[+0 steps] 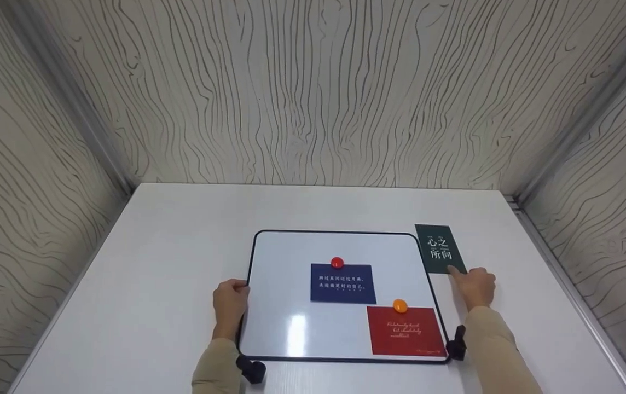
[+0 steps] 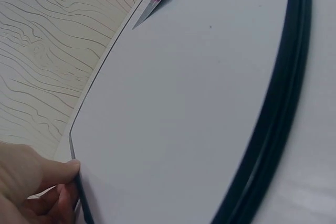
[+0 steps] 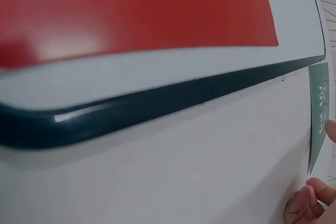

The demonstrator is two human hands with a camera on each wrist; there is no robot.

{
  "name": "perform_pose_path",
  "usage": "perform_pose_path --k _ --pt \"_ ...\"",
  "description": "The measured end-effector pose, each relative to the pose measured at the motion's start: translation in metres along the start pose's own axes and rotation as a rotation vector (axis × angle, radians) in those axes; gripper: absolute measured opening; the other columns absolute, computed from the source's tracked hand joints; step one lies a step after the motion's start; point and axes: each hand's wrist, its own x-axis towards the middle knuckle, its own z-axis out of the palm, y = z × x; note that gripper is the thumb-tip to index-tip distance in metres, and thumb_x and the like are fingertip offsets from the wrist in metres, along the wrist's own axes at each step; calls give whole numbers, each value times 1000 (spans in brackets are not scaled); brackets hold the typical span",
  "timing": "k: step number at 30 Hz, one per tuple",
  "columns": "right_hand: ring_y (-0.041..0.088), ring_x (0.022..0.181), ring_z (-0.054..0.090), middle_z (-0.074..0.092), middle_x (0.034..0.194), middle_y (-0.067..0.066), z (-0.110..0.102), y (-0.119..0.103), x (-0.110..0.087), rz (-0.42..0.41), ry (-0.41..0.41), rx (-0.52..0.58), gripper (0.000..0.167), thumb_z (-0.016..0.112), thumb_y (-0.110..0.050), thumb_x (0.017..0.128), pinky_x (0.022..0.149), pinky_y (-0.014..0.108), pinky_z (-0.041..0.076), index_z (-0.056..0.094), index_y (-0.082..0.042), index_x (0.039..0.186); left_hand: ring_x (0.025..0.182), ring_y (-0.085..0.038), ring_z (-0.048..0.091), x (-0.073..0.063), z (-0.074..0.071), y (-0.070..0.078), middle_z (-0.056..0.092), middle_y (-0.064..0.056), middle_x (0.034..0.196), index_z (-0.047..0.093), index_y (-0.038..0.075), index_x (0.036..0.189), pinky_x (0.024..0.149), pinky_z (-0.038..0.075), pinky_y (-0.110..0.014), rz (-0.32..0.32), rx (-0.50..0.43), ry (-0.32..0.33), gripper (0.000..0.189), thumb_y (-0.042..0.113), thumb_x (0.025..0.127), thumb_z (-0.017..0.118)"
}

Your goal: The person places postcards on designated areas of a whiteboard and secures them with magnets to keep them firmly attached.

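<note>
A whiteboard (image 1: 285, 284) with a dark frame lies on the white table. My left hand (image 1: 230, 302) grips its left edge, the thumb on top of the frame, as the left wrist view also shows. Right of the board, my right hand (image 1: 475, 285) pinches the lower edge of a dark green card (image 1: 438, 257) with white characters. In the right wrist view the thumb is on the green card (image 3: 318, 95) and the other fingers are at its edge. On the board, a red round magnet (image 1: 337, 263) sits on a blue card (image 1: 342, 293), and an orange magnet (image 1: 400, 306) on a red card (image 1: 406, 339).
Black wrist-worn devices (image 1: 254, 372) sit near the board's lower corners. Patterned walls (image 1: 296, 98) with wood-grain lines enclose the table (image 1: 171, 262) at the back and both sides. A bright light reflection falls on the lower part of the board.
</note>
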Motion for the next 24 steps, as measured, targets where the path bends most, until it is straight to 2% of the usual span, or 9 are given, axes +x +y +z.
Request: perform_pose_path --k 6,14,19,24 --pt "48 107 45 44 118 40 5 -3 1 38 17 -32 72 58 -35 92 91 56 43 40 26 126 81 -30 67 0 1 0 71 -24 91 70 -7 94 71 55 -38 7 1 8 12 -1 85 64" --pt "49 110 43 41 121 41 11 -2 4 43 28 -70 76 60 -35 90 94 56 43 35 26 129 79 -30 67 0 0 -1 71 -24 89 70 -8 94 70 55 -38 29 8 12 12 -2 84 64" --pt "47 109 42 42 121 40 10 -3 3 62 22 -35 73 60 -32 90 95 56 41 37 27 127 77 -29 67 0 0 -2 71 -24 88 70 -8 93 69 55 -36 26 -4 5 13 -2 84 64" --pt "46 113 38 40 125 38 7 -5 2 100 8 37 71 60 -29 90 102 57 37 37 25 130 76 -28 67 1 0 -2 71 -24 86 70 -9 92 68 54 -35 35 -21 15 13 -3 83 63"
